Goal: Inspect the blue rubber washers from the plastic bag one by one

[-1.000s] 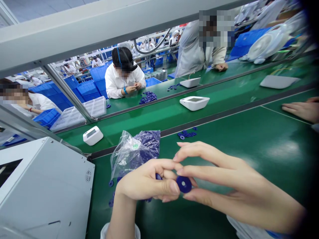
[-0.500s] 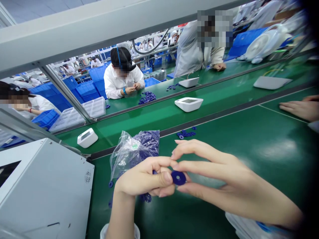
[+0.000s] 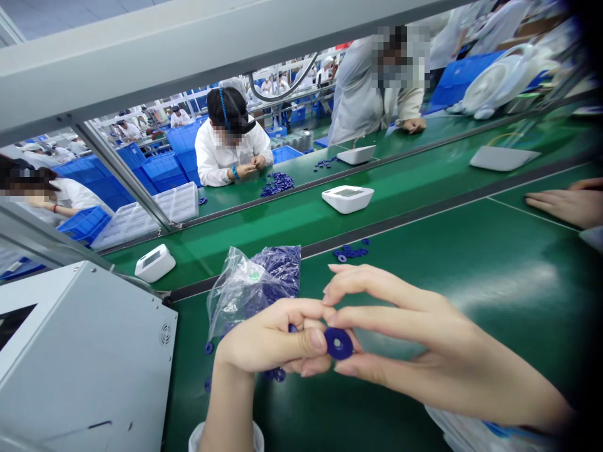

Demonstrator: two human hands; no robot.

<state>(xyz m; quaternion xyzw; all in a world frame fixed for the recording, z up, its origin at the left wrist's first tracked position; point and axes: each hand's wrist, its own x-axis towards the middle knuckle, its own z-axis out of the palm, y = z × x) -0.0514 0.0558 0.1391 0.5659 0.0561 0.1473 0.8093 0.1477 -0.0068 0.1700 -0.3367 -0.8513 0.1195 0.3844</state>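
Note:
A round dark-blue disc (image 3: 345,351) with a pale spot at its centre is held between my two hands. My left hand (image 3: 277,339) grips its left edge between thumb and curled fingers, and a bit of another blue piece (image 3: 293,328) shows behind that thumb. From the right, my right hand (image 3: 409,326) has its thumb and fingertips around the disc's edge, its upper fingers stretched out. Behind my left wrist lies a clear plastic bag (image 3: 277,270) full of blue discs. Several loose discs (image 3: 279,375) lie under my left hand, partly hidden.
More blue rings (image 3: 348,253) lie beyond my right hand. White devices (image 3: 347,199) sit on the green belt (image 3: 264,232) ahead. A grey metal box (image 3: 113,351) stands at left. Another person's hand (image 3: 565,206) rests at right; a co-worker (image 3: 230,144) sits across the belt.
The disc has turned slightly and sits a little lower between my fingers. White devices on the belt have shifted left. My hands have hardly moved.

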